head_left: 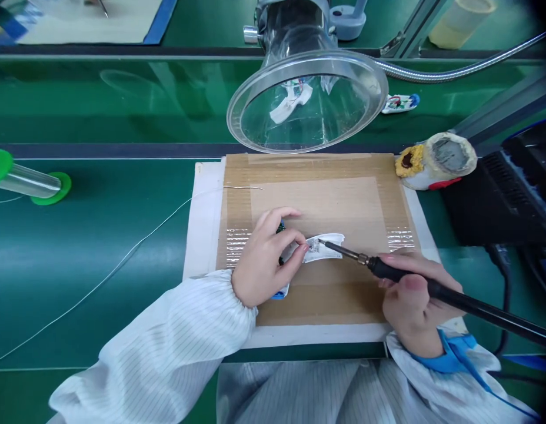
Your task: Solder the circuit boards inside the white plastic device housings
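left hand [270, 253]: 1 strip [318, 253] | right hand [415, 299]: 1 soldering iron [480, 309]

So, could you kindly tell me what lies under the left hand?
From under the left hand, a blue-and-white piece, a dark green bit and a white strip peek out, above cardboard. Whether they join is covered by the hand.

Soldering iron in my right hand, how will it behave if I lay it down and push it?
The soldering iron should stay stiff: its slim shaft runs straight from the handle. That handle looks rounded, so it could roll if pushed. It may feel back-heavy, since thick black length extends behind your right hand.
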Action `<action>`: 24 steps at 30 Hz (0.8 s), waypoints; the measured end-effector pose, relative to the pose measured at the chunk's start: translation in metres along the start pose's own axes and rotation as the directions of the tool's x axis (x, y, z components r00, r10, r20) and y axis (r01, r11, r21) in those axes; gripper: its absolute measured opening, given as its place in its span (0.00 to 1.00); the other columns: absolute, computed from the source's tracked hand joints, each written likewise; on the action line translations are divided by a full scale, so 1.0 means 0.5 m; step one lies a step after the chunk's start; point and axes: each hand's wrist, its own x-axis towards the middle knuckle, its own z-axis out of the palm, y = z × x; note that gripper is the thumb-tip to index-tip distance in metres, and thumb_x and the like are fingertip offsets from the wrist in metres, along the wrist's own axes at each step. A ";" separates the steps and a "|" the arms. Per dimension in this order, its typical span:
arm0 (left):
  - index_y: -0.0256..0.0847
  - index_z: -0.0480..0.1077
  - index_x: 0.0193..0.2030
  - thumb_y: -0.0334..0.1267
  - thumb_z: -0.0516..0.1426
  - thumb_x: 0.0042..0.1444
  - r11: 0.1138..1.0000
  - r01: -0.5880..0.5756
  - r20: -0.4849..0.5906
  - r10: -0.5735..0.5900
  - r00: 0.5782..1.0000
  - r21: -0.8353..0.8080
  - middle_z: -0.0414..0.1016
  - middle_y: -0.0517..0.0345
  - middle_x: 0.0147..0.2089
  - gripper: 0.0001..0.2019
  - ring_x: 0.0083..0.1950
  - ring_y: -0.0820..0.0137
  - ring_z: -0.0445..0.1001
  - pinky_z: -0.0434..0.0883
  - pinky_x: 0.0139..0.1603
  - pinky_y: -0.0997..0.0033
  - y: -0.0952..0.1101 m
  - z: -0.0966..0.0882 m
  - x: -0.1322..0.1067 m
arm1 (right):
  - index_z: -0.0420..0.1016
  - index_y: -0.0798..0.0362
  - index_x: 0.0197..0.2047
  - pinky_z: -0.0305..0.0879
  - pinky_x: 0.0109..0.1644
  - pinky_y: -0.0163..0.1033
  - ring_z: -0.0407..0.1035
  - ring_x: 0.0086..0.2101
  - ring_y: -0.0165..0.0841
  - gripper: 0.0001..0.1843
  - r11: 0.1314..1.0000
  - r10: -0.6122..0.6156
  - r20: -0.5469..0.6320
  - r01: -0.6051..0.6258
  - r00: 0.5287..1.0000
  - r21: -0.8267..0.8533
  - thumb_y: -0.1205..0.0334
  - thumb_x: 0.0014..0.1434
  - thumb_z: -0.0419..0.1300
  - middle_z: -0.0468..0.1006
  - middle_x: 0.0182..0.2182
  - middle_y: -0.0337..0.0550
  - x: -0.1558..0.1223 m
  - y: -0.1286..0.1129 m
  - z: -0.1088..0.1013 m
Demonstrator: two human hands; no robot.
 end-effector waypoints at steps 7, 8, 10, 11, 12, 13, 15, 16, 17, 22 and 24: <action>0.39 0.77 0.40 0.29 0.58 0.69 0.999 -0.041 0.003 0.041 0.999 0.015 0.72 0.41 0.63 0.07 0.66 0.56 0.72 0.70 0.67 0.54 -0.004 0.001 0.002 | 0.86 0.49 0.43 0.65 0.25 0.39 0.70 0.23 0.29 0.11 0.999 -0.039 0.023 0.039 0.999 0.018 0.56 0.75 0.63 0.78 0.24 0.36 0.001 0.006 0.009; 0.39 0.77 0.40 0.29 0.58 0.69 0.999 -0.047 0.003 0.047 0.999 0.017 0.72 0.40 0.63 0.07 0.66 0.56 0.72 0.70 0.67 0.54 -0.004 0.001 0.002 | 0.86 0.49 0.44 0.66 0.26 0.39 0.70 0.23 0.29 0.11 0.999 -0.033 0.028 0.032 0.999 0.023 0.56 0.75 0.63 0.78 0.25 0.36 0.001 0.005 0.009; 0.38 0.77 0.40 0.29 0.58 0.70 0.998 -0.054 0.004 0.054 0.999 0.023 0.72 0.40 0.63 0.07 0.66 0.56 0.72 0.71 0.67 0.54 -0.004 0.001 0.003 | 0.86 0.49 0.44 0.66 0.26 0.38 0.71 0.23 0.29 0.11 0.999 -0.025 0.033 0.024 0.999 0.022 0.56 0.75 0.63 0.79 0.25 0.36 0.001 0.002 0.007; 0.38 0.77 0.40 0.29 0.58 0.69 0.998 -0.056 0.003 0.056 0.998 0.026 0.72 0.40 0.63 0.07 0.66 0.56 0.72 0.71 0.67 0.54 -0.004 0.001 0.003 | 0.86 0.49 0.44 0.66 0.25 0.38 0.71 0.23 0.29 0.11 1.000 -0.023 0.033 0.022 0.999 0.020 0.57 0.75 0.63 0.78 0.25 0.36 0.000 0.001 0.005; 0.38 0.77 0.40 0.29 0.58 0.69 0.998 -0.058 0.000 0.058 0.998 0.030 0.72 0.40 0.63 0.07 0.66 0.56 0.72 0.71 0.66 0.54 -0.003 0.001 0.003 | 0.86 0.49 0.43 0.66 0.25 0.38 0.70 0.23 0.28 0.11 1.000 -0.023 0.033 0.023 0.999 0.013 0.57 0.75 0.63 0.78 0.25 0.36 0.000 0.000 0.004; 0.39 0.77 0.40 0.29 0.58 0.69 0.998 -0.058 0.000 0.058 0.998 0.033 0.72 0.40 0.63 0.07 0.66 0.56 0.72 0.71 0.66 0.54 -0.003 0.001 0.002 | 0.86 0.49 0.43 0.66 0.25 0.38 0.70 0.23 0.28 0.11 1.000 -0.022 0.035 0.022 0.999 0.002 0.57 0.74 0.63 0.79 0.25 0.36 -0.001 0.000 0.003; 0.39 0.77 0.40 0.29 0.58 0.69 0.998 -0.057 -0.001 0.057 0.998 0.039 0.73 0.40 0.63 0.07 0.66 0.56 0.72 0.71 0.66 0.53 -0.004 0.001 0.002 | 0.86 0.48 0.43 0.67 0.26 0.38 0.70 0.23 0.29 0.11 1.000 -0.022 0.040 0.023 0.999 -0.014 0.56 0.74 0.63 0.79 0.25 0.36 -0.002 0.001 0.002; 0.39 0.77 0.40 0.29 0.58 0.69 0.998 -0.055 -0.002 0.056 0.998 0.040 0.73 0.40 0.63 0.07 0.66 0.56 0.72 0.71 0.66 0.53 -0.004 0.001 0.002 | 0.86 0.48 0.43 0.67 0.26 0.38 0.70 0.22 0.29 0.11 1.000 -0.023 0.038 0.024 0.999 -0.017 0.56 0.74 0.63 0.79 0.25 0.36 -0.003 0.001 0.001; 0.39 0.77 0.40 0.29 0.58 0.69 0.998 -0.054 -0.002 0.054 0.999 0.042 0.73 0.41 0.63 0.07 0.66 0.56 0.73 0.71 0.66 0.52 -0.005 0.001 0.002 | 0.86 0.48 0.43 0.67 0.26 0.39 0.70 0.23 0.29 0.10 1.000 -0.020 0.042 0.021 0.999 -0.019 0.56 0.74 0.63 0.79 0.25 0.36 -0.003 0.002 0.001; 0.39 0.77 0.40 0.29 0.58 0.69 0.998 -0.057 0.000 0.057 0.998 0.037 0.73 0.41 0.63 0.07 0.65 0.56 0.73 0.71 0.65 0.52 -0.007 0.002 0.002 | 0.86 0.47 0.44 0.66 0.26 0.40 0.71 0.23 0.31 0.10 1.000 -0.013 0.063 0.014 0.998 -0.013 0.57 0.74 0.63 0.78 0.24 0.36 -0.004 0.003 0.000; 0.39 0.77 0.39 0.29 0.58 0.69 0.998 -0.058 0.002 0.058 0.998 0.031 0.73 0.40 0.63 0.07 0.65 0.56 0.73 0.71 0.66 0.52 -0.008 0.002 0.003 | 0.85 0.47 0.42 0.65 0.26 0.41 0.71 0.23 0.32 0.12 0.999 0.010 0.056 -0.008 0.998 -0.042 0.55 0.74 0.61 0.77 0.24 0.37 -0.007 0.004 -0.004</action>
